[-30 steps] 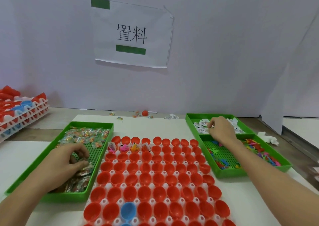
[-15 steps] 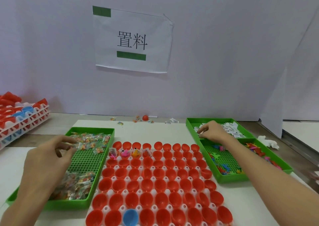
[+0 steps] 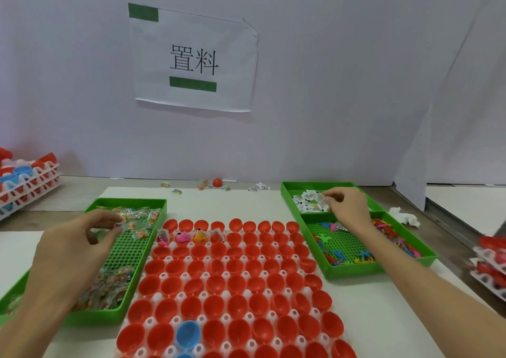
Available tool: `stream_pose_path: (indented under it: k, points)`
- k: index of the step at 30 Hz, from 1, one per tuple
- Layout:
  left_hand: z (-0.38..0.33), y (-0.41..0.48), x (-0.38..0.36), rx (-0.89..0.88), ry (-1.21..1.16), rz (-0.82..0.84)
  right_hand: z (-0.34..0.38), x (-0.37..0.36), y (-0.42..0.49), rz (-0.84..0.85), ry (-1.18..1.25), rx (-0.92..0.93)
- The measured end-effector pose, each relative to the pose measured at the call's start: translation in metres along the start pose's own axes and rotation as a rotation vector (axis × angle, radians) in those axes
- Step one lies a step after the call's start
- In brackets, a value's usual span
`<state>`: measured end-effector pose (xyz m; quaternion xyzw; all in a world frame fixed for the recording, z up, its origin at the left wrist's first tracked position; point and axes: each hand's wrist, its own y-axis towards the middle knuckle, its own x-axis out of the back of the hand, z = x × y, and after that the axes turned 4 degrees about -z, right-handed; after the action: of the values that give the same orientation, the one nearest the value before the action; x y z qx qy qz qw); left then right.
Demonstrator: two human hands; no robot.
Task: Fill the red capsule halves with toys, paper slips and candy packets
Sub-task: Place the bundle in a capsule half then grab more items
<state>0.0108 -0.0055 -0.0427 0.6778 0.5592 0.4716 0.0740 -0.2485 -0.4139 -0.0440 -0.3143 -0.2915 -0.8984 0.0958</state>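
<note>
Across the middle of the white surface [image 3: 246, 201], down to its near edge: a white plastic grid holder [image 3: 247, 292] packed with open red plastic capsule halves [image 3: 217, 283], with one blue half [image 3: 187, 335] among them near that edge. Along the left edge, a long green plastic tray [image 3: 126, 201] of clear-wrapped candy packets [image 3: 137, 215]. By the right edge, a farther green plastic tray [image 3: 317, 184] of white paper slips [image 3: 309, 201] and a nearer green plastic tray [image 3: 383, 268] of small colourful plastic toys [image 3: 336, 256]. Only four halves [image 3: 183, 237] filled, at the holder's far-left corner.

Over the candy tray, left grip [image 3: 74, 251], thumb and forefinger pinching one packet. In the slip tray, right grip [image 3: 347, 207], fingertips curled and pinched on a slip.

Best to lift a single piece in each grip and shake off any clinging extras. Then drop both into the next empty half beside the filled four, working along the row.
</note>
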Motion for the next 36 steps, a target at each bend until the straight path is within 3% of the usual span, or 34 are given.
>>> stream_pose_path:
  k: [11,19,25,31,36]
  points:
    - [-0.017,-0.007,-0.004,-0.025,-0.104,0.033,0.034,0.032,-0.070,0.022,0.350,-0.103]
    - [-0.071,-0.019,0.003,-0.146,-0.445,0.355,0.083,0.050,-0.134,0.429,0.663,-0.080]
    - [-0.096,-0.035,-0.002,-0.154,-0.606,0.532,0.124,0.046,-0.149,0.626,0.745,0.058]
    - [-0.106,-0.046,-0.007,-0.214,-0.586,0.623,0.126,0.038,-0.173,0.608,0.776,0.138]
    - [-0.110,-0.048,-0.007,-0.103,-0.682,0.721,0.127,0.033,-0.181,0.637,0.728,0.145]
